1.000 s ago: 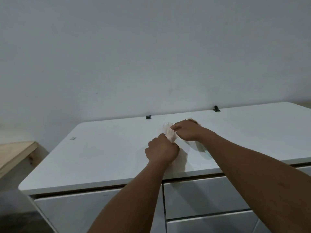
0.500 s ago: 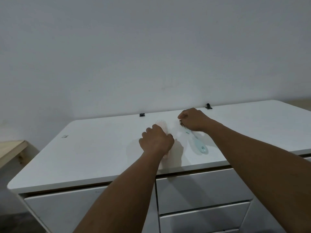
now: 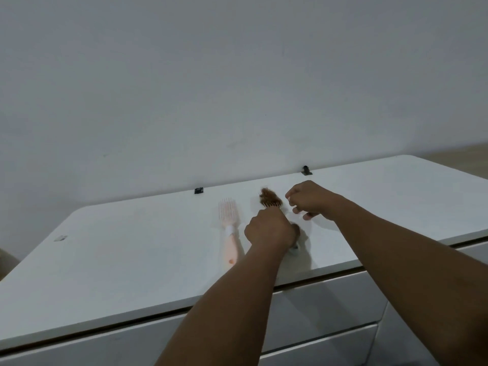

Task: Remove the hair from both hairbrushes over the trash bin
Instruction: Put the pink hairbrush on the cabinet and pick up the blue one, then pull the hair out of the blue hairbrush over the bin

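A pink hairbrush (image 3: 229, 229) lies flat on the white dresser top (image 3: 132, 247), bristles up, with nothing touching it. To its right lies a light blue hairbrush whose head is packed with a clump of brown hair (image 3: 269, 199). My left hand (image 3: 269, 232) is closed around that brush's handle, and only the handle's end (image 3: 294, 250) shows below my fist. My right hand (image 3: 309, 199) hovers just right of the hair clump, fingers loosely curled and apart, with nothing in them. No trash bin is in view.
The dresser stands against a plain grey wall, with two small black brackets (image 3: 198, 191) (image 3: 306, 170) at its back edge. White drawer fronts (image 3: 324, 310) run below the front edge. A small grey mark (image 3: 60, 238) sits on the top at left.
My left hand let go of the pink brush and moved right onto the blue brush's handle. My right hand came off the blue brush's head, uncovering the brown hair.
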Tool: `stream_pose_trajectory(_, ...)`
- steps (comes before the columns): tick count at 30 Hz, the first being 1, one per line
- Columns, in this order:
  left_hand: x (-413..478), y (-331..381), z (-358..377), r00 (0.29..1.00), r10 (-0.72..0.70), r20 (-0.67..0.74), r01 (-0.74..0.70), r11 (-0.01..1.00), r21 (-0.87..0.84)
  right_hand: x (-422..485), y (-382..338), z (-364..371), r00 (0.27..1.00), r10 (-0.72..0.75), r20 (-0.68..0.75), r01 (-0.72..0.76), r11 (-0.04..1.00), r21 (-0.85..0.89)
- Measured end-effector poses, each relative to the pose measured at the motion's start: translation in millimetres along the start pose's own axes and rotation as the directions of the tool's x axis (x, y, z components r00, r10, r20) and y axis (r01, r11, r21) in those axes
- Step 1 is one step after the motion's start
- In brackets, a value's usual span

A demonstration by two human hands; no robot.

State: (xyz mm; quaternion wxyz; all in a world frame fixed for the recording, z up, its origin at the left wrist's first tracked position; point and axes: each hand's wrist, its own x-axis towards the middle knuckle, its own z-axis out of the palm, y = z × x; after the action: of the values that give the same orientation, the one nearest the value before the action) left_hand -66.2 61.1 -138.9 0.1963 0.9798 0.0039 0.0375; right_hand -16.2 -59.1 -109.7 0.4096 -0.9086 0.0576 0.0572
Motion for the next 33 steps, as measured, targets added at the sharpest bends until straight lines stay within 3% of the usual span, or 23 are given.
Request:
stream_pose_trajectory(5,1.5,-6.2,-1.5,0.999,0.019,-0.042,-0.022,0.998,-0.060,3.0,4.7,-3.9,1.000,0.007,-0.001,-0.007,0.996,0.085)
stream_pose_trajectory(7,-2.2,-5.7,-3.1,0.998,0.032,-0.047,-0.037,0.995,-0.093,-4.3,4.5,-7.2,1.000,0.017,-0.019,-0.013,0.978,0.208)
stream_pose_trajectory(17,-61.8,55.6,-17.9,0.946,0.308,-0.101,-0.324,0.885,-0.333,-90.1,23.3,-79.6,0.915,0.110,-0.387,0.101,0.868,0.485)
stream_pose_trajectory(26,-154.7,128.1,42.8,0.820,0.573,0.022,-0.493,0.724,-0.483,-209.3,128.5,-134.2,0.789,0.371,-0.490,0.029,0.774,0.633)
stream_pose_trajectory(29,-187.2,143.7,85.1,0.772,0.625,0.114,-0.502,0.711,-0.493,-243.2,181.4,-132.7,0.709,0.459,-0.535,-0.030,0.778,0.628)
stream_pose_trajectory(33,-225.9,146.9,148.5,0.720,0.649,0.246,-0.460,0.711,-0.532,-281.6,249.0,-107.5,0.682,0.529,-0.506,-0.086,0.744,0.662)
